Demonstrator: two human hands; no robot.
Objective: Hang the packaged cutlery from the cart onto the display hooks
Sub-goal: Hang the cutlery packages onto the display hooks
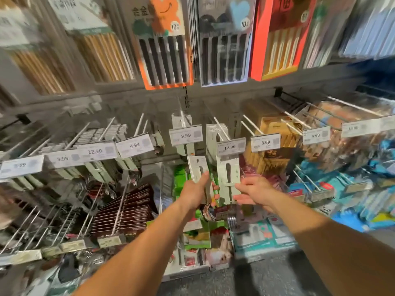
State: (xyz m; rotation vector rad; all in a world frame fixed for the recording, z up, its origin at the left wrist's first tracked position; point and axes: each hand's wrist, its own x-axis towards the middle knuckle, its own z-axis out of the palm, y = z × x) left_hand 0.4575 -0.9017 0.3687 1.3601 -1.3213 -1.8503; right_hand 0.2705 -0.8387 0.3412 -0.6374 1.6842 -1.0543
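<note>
Two bare hands hold flat carded cutlery packs up at the wire display hooks.

The left hand (195, 194) grips a pale card pack (199, 169) by its lower part, thumb stretched up along the card's front and fingertips curled round its right edge; the spoon (208, 210) hanging from it shows below the palm. Just beside it, the right hand (254, 192) pinches a second card pack (228, 178) — a dark-handled utensil strapped upright on matte card — at its lower right edge. Both packs stand upright, their tops just under the 9.99 price tag (185, 135) and the 12.90 price tag (229, 146). Thin, straight metal hooks (221, 128) jut forward, tags at their tips; narrow gaps separate neighbouring rows — the picture is blurred, so finer detail is unclear.
</note>
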